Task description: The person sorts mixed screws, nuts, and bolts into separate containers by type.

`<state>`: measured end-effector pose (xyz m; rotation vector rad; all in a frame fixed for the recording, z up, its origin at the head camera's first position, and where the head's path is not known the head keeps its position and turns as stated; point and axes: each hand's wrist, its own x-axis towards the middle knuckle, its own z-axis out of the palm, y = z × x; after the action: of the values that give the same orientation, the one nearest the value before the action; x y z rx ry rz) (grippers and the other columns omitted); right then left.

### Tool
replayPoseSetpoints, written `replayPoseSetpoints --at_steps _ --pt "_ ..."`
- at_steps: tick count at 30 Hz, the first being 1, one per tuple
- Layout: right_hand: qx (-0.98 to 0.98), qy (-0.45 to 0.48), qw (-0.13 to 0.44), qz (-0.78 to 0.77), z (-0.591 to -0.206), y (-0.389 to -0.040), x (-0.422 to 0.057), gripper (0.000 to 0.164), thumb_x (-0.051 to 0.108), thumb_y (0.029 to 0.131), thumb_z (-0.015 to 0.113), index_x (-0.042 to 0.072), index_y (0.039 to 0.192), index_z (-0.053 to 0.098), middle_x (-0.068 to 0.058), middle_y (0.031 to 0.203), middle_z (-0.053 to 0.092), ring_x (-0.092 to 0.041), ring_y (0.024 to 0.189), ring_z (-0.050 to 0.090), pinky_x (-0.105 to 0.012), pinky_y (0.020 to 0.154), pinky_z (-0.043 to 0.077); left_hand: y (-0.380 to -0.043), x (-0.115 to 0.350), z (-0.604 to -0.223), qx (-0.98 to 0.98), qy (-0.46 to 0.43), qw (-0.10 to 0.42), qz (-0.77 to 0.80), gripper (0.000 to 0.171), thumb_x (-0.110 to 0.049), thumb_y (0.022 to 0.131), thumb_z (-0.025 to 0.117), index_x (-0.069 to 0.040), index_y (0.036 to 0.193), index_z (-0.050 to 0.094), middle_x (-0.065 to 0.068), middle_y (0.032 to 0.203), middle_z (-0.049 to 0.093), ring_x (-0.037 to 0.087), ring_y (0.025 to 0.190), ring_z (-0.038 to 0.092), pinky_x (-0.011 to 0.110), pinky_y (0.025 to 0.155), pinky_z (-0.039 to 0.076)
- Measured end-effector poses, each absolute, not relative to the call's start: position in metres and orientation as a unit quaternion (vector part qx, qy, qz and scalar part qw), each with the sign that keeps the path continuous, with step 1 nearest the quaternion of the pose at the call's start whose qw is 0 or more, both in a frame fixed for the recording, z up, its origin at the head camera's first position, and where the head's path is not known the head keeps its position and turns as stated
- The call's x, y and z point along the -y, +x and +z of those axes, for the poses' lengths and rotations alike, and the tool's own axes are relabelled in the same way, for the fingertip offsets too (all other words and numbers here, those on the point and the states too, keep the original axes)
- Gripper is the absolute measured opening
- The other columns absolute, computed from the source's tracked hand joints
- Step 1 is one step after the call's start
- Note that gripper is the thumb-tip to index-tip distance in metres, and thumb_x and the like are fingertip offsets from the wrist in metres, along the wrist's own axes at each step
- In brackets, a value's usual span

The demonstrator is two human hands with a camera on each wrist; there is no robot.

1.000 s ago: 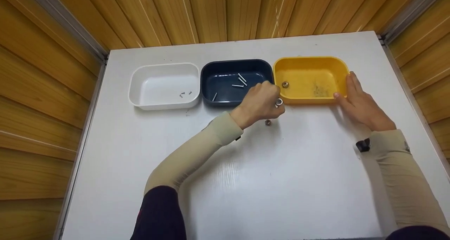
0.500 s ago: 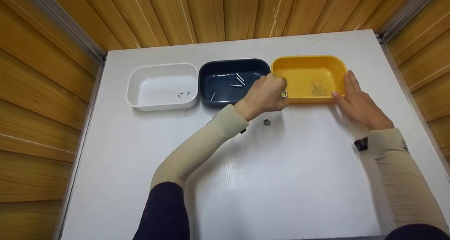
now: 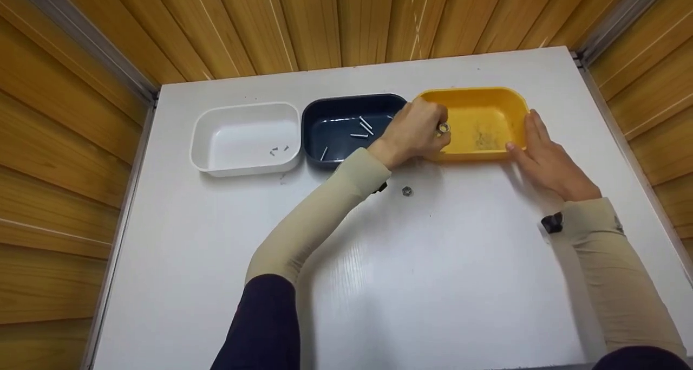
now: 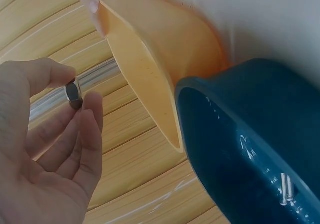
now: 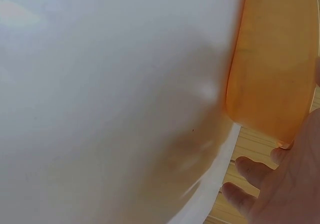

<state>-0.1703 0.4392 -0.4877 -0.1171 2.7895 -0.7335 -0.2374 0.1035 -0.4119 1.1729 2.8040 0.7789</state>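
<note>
My left hand (image 3: 414, 129) pinches a metal nut (image 4: 74, 93) between thumb and forefinger, over the left end of the yellow bin (image 3: 482, 152). In the left wrist view the other fingers are loosely bent below the nut. At the bin's right end, my right hand (image 3: 555, 161) rests against the wall with its fingers extended and the thumb at the front rim. A second nut (image 3: 407, 191) lies on the white table, in front of the bins. The left part of the yellow bin's inside is hidden behind my left hand.
Left of the yellow bin stands a dark blue bin (image 3: 346, 156) with several long screws (image 3: 359, 136). Farther left, a white bin (image 3: 243, 168) holds a few small screws (image 3: 275, 150). The white table (image 3: 433, 283) is bordered by wood-plank walls (image 3: 314, 23).
My left hand, with the nut, has moved right and away from me, from the gap by the blue bin to over the yellow bin. My right hand stays at the yellow bin.
</note>
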Motion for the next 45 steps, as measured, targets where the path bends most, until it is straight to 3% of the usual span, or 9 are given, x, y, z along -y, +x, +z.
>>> replayPoseSetpoints --at_steps 8,15,27,33,40,45 --pt "-0.959 -0.044 0.114 -0.255 -0.487 -0.168 -0.441 0.089 0.059 0.113 0.032 0.015 0.167 -0.023 -0.002 0.176 -0.029 -0.06 0.159 0.004 -0.077 0.125 0.011 -0.255 -0.125 -0.417 -0.893 0.369 0.031 0.255 0.026 -0.028 0.1 0.068 -0.006 0.11 0.079 0.003 0.105 0.079 0.009 0.092 0.069 0.018 0.084 0.058" --pt "-0.96 -0.043 0.112 -0.253 -0.488 -0.167 -0.439 0.089 0.059 0.112 0.032 0.017 0.167 -0.024 -0.001 0.176 -0.029 -0.063 0.157 0.008 -0.078 0.124 0.012 -0.266 -0.138 -0.429 -0.901 0.342 0.045 0.263 0.026 -0.029 0.101 0.07 -0.008 0.112 0.08 0.002 0.106 0.078 0.009 0.093 0.068 0.017 0.083 0.058" --pt "-0.961 -0.047 0.115 -0.249 -0.488 -0.172 -0.438 0.09 0.06 0.112 0.032 0.017 0.167 -0.024 -0.001 0.176 -0.029 -0.062 0.158 0.006 -0.078 0.124 0.011 -0.279 -0.147 -0.443 -0.917 0.322 0.033 0.234 0.022 -0.029 0.101 0.069 -0.009 0.1 0.077 0.0 0.092 0.07 0.011 0.085 0.06 0.021 0.073 0.05" --pt "-0.961 -0.043 0.113 -0.247 -0.49 -0.168 -0.443 0.09 0.059 0.113 0.032 0.015 0.167 -0.025 -0.005 0.176 -0.029 -0.064 0.156 0.007 -0.077 0.125 0.012 -0.281 -0.168 -0.45 -0.928 0.291 0.074 0.221 0.021 -0.029 0.102 0.068 -0.012 0.109 0.078 -0.002 0.099 0.071 0.01 0.089 0.062 0.019 0.075 0.052" --pt "-0.965 -0.053 0.099 -0.236 -0.489 -0.169 -0.447 0.089 0.055 0.114 0.033 0.011 0.168 -0.021 -0.011 0.177 -0.025 -0.069 0.151 0.017 -0.078 0.123 0.017 -0.281 -0.187 -0.449 -0.934 0.26 0.116 0.216 0.025 -0.03 0.103 0.071 -0.015 0.123 0.078 -0.004 0.111 0.075 0.008 0.096 0.064 0.018 0.088 0.056" --pt "-0.963 -0.05 0.107 -0.24 -0.487 -0.171 -0.445 0.09 0.058 0.113 0.033 0.014 0.167 -0.023 -0.006 0.176 -0.028 -0.064 0.156 0.009 -0.076 0.125 0.013 -0.282 -0.189 -0.451 -0.939 0.255 0.116 0.2 0.027 -0.03 0.103 0.071 -0.017 0.126 0.077 -0.004 0.112 0.075 0.008 0.095 0.066 0.019 0.088 0.057"
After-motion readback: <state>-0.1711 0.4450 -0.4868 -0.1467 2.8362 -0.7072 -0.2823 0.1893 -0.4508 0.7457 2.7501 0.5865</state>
